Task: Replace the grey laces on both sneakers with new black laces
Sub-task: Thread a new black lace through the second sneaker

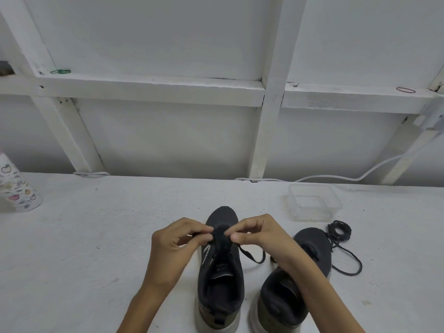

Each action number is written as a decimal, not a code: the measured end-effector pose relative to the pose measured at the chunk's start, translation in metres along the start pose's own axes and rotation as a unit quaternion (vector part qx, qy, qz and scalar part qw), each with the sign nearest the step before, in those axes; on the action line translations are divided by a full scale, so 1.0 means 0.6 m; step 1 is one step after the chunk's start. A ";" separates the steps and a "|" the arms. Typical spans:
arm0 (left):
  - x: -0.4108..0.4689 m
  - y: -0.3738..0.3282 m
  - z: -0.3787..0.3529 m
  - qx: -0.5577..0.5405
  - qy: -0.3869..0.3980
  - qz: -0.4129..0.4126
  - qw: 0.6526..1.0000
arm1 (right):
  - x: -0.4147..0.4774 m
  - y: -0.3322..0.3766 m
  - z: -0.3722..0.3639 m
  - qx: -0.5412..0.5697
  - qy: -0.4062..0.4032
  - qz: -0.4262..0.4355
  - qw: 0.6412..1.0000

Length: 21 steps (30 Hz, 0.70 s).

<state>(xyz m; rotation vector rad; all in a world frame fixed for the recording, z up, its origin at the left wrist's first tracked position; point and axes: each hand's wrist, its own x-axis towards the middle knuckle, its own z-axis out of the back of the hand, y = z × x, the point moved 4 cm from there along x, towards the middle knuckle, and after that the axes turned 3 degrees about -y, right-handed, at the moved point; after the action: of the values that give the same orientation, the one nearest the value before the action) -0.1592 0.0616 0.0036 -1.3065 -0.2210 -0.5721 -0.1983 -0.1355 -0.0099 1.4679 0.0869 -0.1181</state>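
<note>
Both sneakers sit side by side on the white table (96,236), heels near, toes far. That puts the eyelet rows straight under the hands.

Left sneaker (219,280): left hand (177,239) and right hand (259,234) are each closed in a fingertip pinch on the black lace (251,255), one per side, at the far end of the eyelet row by the toe. Likely evening up or feeding the first crossing, so lacing has barely begun. The rest of the throat is open and the tongue exposed. One flat free end trails right, between the shoes.

Right sneaker (314,241): no lace seen across the throat. Second black lace (339,230) lies part-coiled just right of its toe, tail looping nearer, probably staged within reach. Can't tell if it enters an eyelet.

No grey laces in view.

Uppers are dark matte knit. Soles are pale and thick, with rounded heels. The table is rough and painted. A clear square plastic tub (312,203) sits beyond the right shoe.
</note>
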 end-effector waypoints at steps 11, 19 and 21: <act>-0.032 0.089 0.078 0.050 -0.009 0.212 0.976 | -0.021 -0.046 0.077 -0.385 -0.007 -0.078 0.920; -0.049 0.117 0.088 0.055 -0.014 0.251 0.966 | -0.018 -0.055 0.088 -0.413 -0.019 -0.104 0.905; -0.052 0.120 0.084 0.054 0.001 0.260 0.964 | -0.016 -0.057 0.083 -0.423 -0.016 -0.102 0.900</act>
<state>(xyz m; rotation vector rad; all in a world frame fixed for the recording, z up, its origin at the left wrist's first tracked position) -0.1400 0.1287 -0.0584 -1.1953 0.0949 -0.1107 -0.2132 -0.1884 -0.0373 0.5794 0.2342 -0.2394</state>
